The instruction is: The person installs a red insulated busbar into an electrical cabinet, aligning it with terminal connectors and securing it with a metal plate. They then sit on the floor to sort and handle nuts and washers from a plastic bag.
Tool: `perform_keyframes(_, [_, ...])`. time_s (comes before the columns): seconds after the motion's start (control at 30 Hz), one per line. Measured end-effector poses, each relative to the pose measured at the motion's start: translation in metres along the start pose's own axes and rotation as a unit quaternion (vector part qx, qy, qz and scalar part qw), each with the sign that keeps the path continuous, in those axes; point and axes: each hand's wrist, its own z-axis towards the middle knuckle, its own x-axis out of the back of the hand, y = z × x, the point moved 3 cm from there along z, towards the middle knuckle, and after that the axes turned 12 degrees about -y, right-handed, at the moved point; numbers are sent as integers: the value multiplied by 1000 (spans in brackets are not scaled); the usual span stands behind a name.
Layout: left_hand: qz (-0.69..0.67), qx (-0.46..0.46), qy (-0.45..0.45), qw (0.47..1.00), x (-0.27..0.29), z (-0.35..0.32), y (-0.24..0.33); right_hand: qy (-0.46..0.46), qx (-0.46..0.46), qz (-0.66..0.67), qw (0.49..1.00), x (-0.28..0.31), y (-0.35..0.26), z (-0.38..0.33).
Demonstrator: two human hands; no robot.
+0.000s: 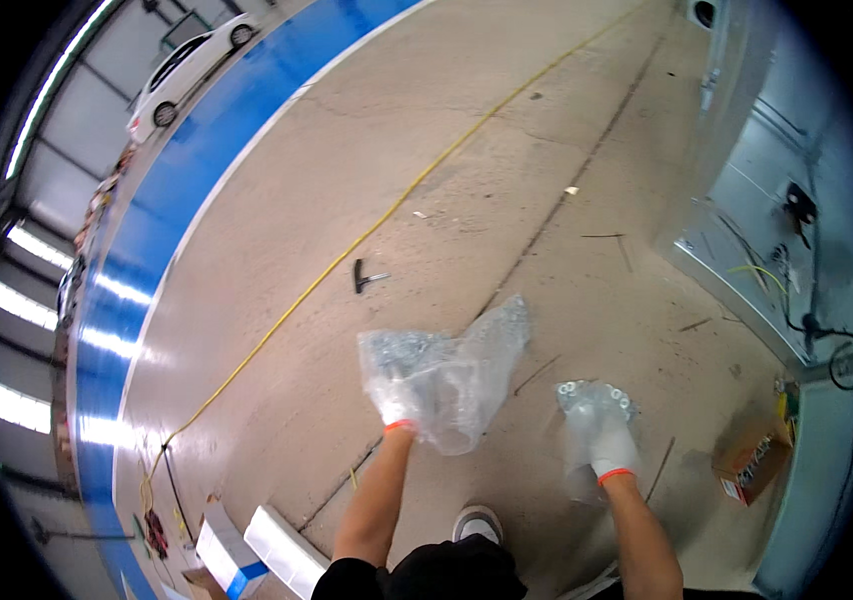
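1. Grips large clear plastic bag (452, 385) at its near end with white-gloved, orange-cuffed left hand (399, 408); cannot tell exact finger positions, blurred against film.
2. Grips smaller clear bag (592, 415) with right hand (612, 450), gloved and cuffed alike; note metal rings (623, 402) bunched at far end of bag.
3. Has both bags apart over middle of floor (537, 260), well away from blue strip (187, 215) along left edge; cannot tell whether touching floor.
4. See black-handled T-shaped tool (359, 276) lying ahead of left hand, near yellow line (427, 172) running diagonally from lower-left corner of floor.
5. See cardboard box (752, 465) at right edge of floor, beside pale metal enclosure (827, 440).
6. See white-and-blue box (230, 550) beside long white piece (282, 550), toward lower-left corner.
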Motion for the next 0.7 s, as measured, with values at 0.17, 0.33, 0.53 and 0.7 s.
perform_keyframes(0.17, [427, -22, -162, 889, -10, 13, -10, 182, 177, -199, 946, -24, 40, 7])
perform_keyframes(0.33, [397, -39, -143, 906, -12, 0, -27, -3, 10, -89, 996, -37, 40, -27])
perform_keyframes(0.53, [360, -18, -100, 927, -8, -32, -31, -16, -8, 242, 970, 17, 25, -82])
perform_keyframes(0.7, [331, -13, -76, 940, -1, -36, -28, -202, 104, 584, 779, 51, 31, -115])
